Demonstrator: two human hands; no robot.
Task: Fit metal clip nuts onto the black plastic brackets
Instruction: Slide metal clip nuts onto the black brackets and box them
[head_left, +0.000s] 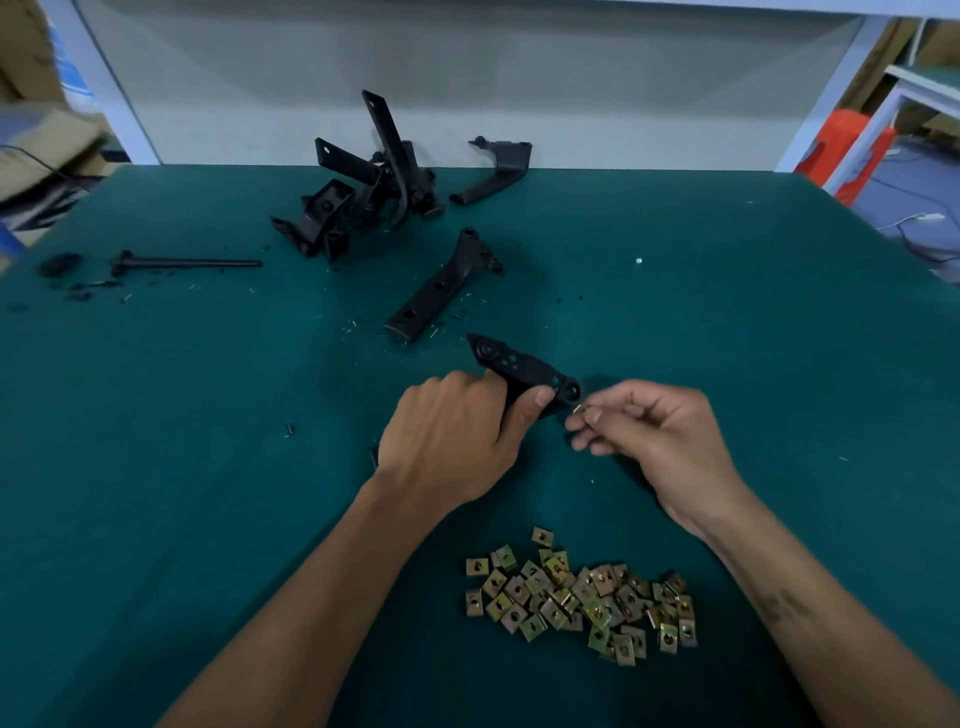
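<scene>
Head view: left hand (457, 441) grips a black bracket (524, 366), thumb curled over its near edge; bracket angles up and away past the knuckles. Right hand (649, 431) pinches one clip nut (580, 409) between thumb and fingertips, just beside the bracket's round end. Loose clip nut pile (582, 597) on green mat (156, 415), below both wrists. More brackets (363, 192) heaped well beyond the left hand

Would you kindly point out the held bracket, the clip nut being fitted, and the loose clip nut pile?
held bracket (519, 364), head view, on its flat perforated face.
clip nut (580, 409), head view, on its exposed metal edge.
clip nut pile (582, 597), head view, on its middle.
</scene>
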